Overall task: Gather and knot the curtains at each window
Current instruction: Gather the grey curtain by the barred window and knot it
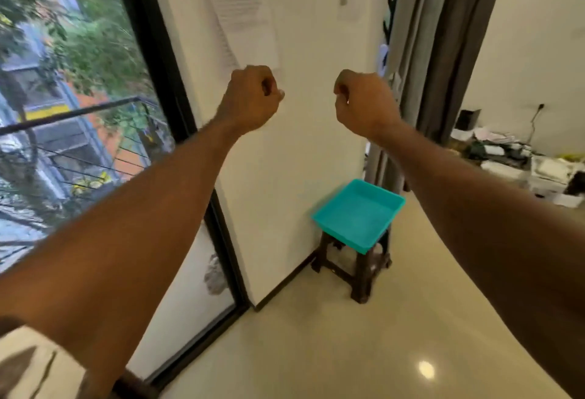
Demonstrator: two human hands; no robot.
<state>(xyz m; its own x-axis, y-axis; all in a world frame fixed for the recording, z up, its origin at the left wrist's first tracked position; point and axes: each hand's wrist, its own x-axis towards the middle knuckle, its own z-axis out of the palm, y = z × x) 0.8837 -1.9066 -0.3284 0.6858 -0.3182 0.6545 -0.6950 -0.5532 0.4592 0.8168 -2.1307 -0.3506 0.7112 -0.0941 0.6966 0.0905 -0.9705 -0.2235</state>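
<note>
Before the white wall [316, 113], both arms extend forward; left hand [251, 97] and right hand [364, 102] are curled into empty fists, apart. Right of them hangs the grey fabric curtain [449, 50], untouched, above a turquoise plastic tray [359, 215] on a dark stool [361, 272].

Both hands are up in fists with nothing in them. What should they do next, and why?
Probably reach the right hand over to the grey curtain and grip it. That curtain hangs loose just right of that hand, not yet gathered or knotted. Both the right and the left hand have curled fingers and hold nothing, so they seem free to start gathering it.
</note>
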